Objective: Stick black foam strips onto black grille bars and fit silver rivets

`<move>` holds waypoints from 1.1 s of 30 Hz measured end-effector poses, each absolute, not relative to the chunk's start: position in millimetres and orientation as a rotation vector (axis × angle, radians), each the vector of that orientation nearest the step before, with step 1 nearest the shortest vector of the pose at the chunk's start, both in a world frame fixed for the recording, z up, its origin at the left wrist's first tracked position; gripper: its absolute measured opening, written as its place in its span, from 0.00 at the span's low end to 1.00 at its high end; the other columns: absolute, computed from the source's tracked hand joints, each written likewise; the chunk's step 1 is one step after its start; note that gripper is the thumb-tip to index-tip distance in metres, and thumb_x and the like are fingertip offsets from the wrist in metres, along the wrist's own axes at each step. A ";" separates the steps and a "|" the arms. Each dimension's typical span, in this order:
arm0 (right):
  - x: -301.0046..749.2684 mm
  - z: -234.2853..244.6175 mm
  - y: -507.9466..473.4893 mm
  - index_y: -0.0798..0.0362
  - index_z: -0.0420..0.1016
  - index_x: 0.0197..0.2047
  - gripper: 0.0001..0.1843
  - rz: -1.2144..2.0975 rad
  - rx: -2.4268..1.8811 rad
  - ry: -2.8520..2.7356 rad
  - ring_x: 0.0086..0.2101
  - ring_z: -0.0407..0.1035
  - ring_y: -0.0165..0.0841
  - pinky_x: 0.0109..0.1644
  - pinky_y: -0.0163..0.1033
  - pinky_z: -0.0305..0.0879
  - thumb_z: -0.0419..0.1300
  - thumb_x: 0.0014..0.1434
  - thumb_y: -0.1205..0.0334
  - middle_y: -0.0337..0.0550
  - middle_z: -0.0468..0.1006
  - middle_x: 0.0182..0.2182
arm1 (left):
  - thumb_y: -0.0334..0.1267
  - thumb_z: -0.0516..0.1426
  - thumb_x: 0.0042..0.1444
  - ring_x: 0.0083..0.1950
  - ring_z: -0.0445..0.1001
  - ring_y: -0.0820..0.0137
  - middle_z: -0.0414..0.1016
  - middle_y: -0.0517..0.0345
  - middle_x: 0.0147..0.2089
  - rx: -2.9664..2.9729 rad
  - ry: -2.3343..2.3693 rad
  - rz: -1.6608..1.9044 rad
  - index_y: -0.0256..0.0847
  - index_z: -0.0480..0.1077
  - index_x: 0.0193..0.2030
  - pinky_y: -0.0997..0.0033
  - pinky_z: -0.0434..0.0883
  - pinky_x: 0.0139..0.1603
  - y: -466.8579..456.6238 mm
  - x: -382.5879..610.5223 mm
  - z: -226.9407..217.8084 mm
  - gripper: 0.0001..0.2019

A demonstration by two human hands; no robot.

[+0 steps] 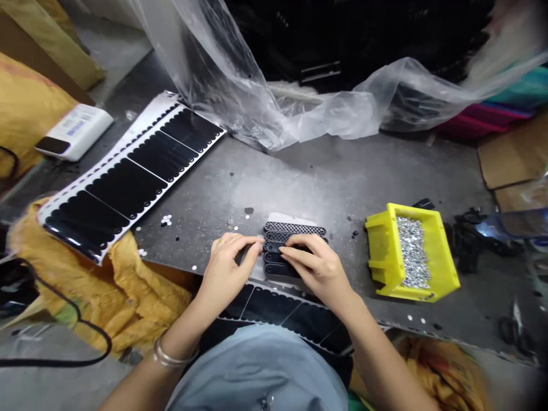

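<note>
Several narrow black bars (pixel 295 228) with rounded ends lie side by side on a pale sheet at the bench's front edge. The far ones show a lattice surface, while the nearest (pixel 278 270) have smooth black faces. My left hand (pixel 229 262) is at the bars' left ends, thumb and forefinger closed together. Over the middle of the row, my right hand (pixel 321 265) has its thumb and fingertips drawn together against one bar. Whatever sits between the fingertips of either hand is too small to make out. Below, a sheet of black stickers (pixel 274 305) spans the front edge.
A yellow bin (pixel 379 251) of small shiny metal pieces stands to the right, with scissors (pixel 516 328) beyond it. Black sticker sheets (pixel 128 177) and a white device (pixel 79 131) lie left. Clear plastic film (pixel 274 120) drapes across the back. Small scraps dot the grey bench (pixel 291 177).
</note>
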State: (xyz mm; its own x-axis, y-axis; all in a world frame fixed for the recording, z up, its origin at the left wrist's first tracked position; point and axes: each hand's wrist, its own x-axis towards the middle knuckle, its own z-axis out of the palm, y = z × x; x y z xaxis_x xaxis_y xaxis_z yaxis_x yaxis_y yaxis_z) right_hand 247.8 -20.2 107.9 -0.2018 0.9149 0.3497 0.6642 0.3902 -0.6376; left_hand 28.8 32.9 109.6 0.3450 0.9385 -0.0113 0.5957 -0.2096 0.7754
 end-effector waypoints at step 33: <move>303.2 125.7 -81.9 0.45 0.79 0.57 0.16 0.293 -1.700 -1.640 0.41 0.75 0.35 0.45 0.44 0.75 0.62 0.68 0.68 0.47 0.76 0.45 | 0.54 0.61 0.64 0.40 0.78 0.64 0.81 0.60 0.39 1.939 1.398 0.472 0.46 0.75 0.46 0.64 0.69 0.46 23.9 18.2 110.7 0.15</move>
State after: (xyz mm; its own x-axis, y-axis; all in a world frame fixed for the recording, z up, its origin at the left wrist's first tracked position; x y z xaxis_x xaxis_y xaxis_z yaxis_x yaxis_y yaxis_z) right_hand 303.2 -81.9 125.7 0.1557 0.9332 0.3238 0.7637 0.0942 -0.6387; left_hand 18.2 23.9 110.7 0.3538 0.9300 -0.1001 0.6788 -0.1816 0.7115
